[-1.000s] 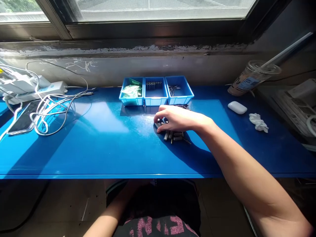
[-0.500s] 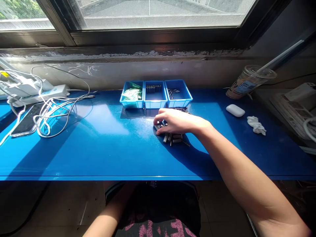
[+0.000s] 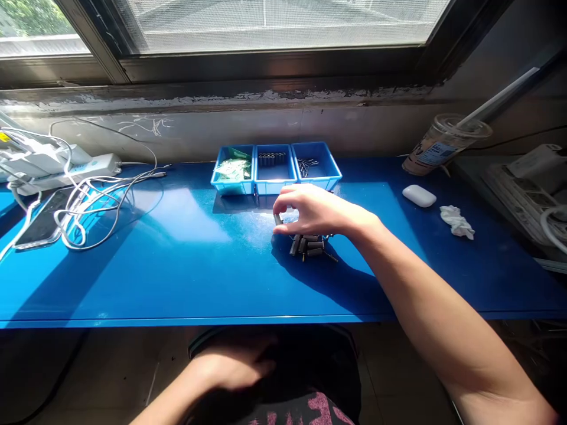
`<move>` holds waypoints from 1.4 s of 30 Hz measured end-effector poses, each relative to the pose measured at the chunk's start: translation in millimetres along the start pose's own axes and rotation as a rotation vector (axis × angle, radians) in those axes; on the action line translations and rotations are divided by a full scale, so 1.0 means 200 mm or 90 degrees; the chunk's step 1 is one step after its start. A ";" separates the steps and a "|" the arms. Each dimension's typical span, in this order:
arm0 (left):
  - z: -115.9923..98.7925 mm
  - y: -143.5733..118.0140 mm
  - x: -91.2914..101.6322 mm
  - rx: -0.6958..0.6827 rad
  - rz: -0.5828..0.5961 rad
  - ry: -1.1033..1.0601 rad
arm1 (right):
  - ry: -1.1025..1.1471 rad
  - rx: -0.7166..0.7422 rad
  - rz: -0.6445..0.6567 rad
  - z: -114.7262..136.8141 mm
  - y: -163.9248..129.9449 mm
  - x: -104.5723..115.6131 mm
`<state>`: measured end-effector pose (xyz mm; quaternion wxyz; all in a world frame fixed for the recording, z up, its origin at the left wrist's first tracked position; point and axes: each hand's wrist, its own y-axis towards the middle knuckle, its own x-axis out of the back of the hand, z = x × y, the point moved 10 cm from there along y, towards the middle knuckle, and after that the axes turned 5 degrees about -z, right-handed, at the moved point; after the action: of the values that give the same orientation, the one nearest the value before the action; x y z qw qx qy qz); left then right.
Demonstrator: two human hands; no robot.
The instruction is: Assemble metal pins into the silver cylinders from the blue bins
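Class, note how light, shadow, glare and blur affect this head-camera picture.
Head view: hard window sunlight puts white glare on the blue table; the right hand casts a dark shadow over the metal cylinders; the left hand is dim and motion-blurred; the frame edges bow.

Glossy smooth blue table (image 3: 177, 277); dull grey metal cylinders (image 3: 306, 245); shiny blue plastic bins (image 3: 274, 175); crumpled white paper (image 3: 457, 221)

window (image 3: 266, 23) sunlit | grey wall (image 3: 177, 127) | blue table (image 3: 177, 265)
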<state>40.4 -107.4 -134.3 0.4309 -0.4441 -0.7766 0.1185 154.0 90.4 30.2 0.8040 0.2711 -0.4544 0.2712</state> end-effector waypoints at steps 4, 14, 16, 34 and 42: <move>-0.47 -0.35 0.25 -0.332 0.043 -0.084 | 0.001 0.017 -0.113 0.00 0.01 0.07; -0.46 -0.17 1.36 -0.509 -0.856 0.307 | 0.042 -0.021 -0.243 -0.09 0.01 0.13; -0.38 -0.10 1.37 -0.538 -0.885 0.320 | 0.057 -0.043 -0.264 -0.11 -0.01 0.14; -0.31 0.08 1.23 -0.510 -0.686 0.211 | -0.301 -0.279 -0.142 -0.52 0.50 0.25; -0.35 0.10 1.18 -0.524 -0.642 0.215 | -0.349 -0.296 -0.097 -0.58 0.53 0.21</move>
<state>50.7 78.3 29.3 0.3445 -0.1672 -0.7929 -0.4740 168.0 253.4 36.0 0.7102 0.1770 -0.6811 0.0171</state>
